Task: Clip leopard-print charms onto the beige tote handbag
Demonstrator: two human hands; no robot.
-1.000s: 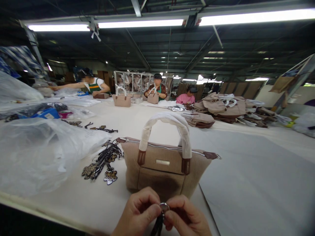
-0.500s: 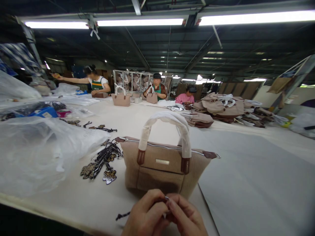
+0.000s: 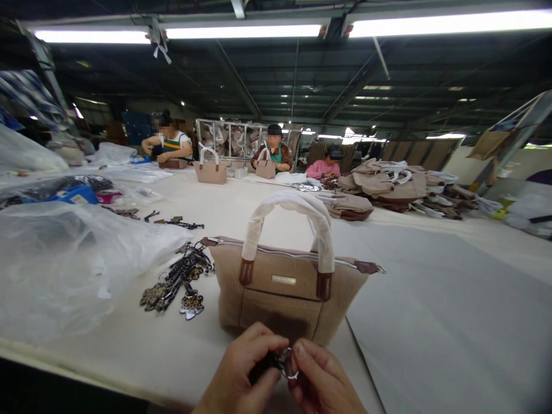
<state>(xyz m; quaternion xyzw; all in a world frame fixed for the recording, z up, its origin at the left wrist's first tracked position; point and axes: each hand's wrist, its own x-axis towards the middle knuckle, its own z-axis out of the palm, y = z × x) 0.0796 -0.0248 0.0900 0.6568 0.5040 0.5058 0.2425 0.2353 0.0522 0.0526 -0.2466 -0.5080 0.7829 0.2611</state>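
Observation:
In front of me stands a tan corduroy handbag (image 3: pixel 276 305) with brown leather trim, a zip along its top and handles wrapped in white. Close before it, both hands work on a silver key ring (image 3: pixel 290 368). My left hand (image 3: pixel 245 371) is closed around the dark part joined to the ring. My right hand (image 3: pixel 321 376) pinches the ring's right side between thumb and fingers. Whatever else hangs from the ring is hidden in the left palm. Left of the bag lies a bunch of leopard-print charms (image 3: pixel 172 287) on dark braided cords.
Clear plastic bags (image 3: pixel 77 270) cover the table's left side. A grey sheet (image 3: pixel 444 310) lies to the right. Tan bags (image 3: pixel 397 187) are heaped at the back right. Several people sit across the table, one behind a small handbag (image 3: pixel 265 167).
The ring has turned and now shows as a loop between my hands, which have drawn slightly apart. The dark cord end at the left is out of sight. A co-worker's outstretched arm has come in.

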